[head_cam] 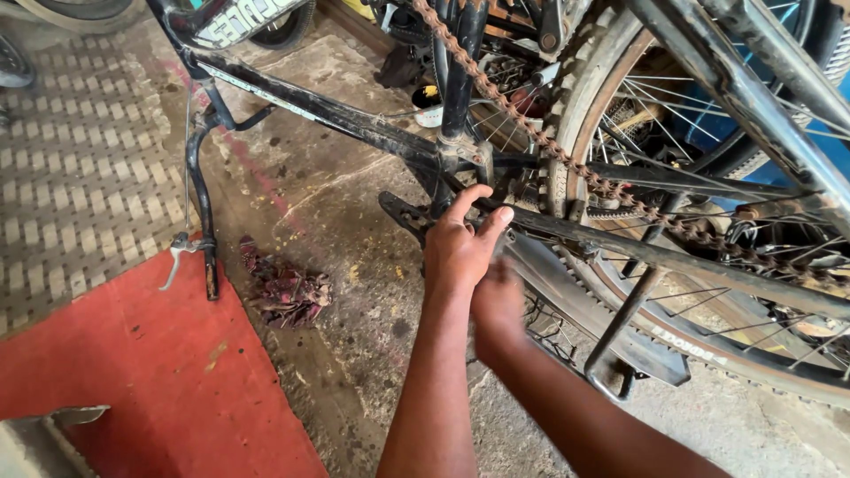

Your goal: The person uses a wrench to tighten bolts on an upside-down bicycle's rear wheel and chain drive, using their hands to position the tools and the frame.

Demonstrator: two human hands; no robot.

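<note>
My right hand (498,305): lowest and nearest, blurred; I cannot tell how its fingers sit.
My left hand (460,248): just above it, fingers and thumb spread, tips on the black metal bicycle frame tube (620,252).
Tube's axis: from my fingertips down towards the right.
Rusty brown chain (567,159): one, beyond both hands, slanting upper left to lower right.
Spoked rear wheel (708,133): one, farthest.

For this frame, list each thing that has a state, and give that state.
bicycle: upside down, frame low over the floor.
chain: rusty, hanging loose across the rear wheel.
rear wheel: mounted in the frame.
left hand: fingers spread, resting on the frame by the crank.
right hand: blurred, under the left hand; grip unclear.
rag pile: crumpled on the floor.
</note>
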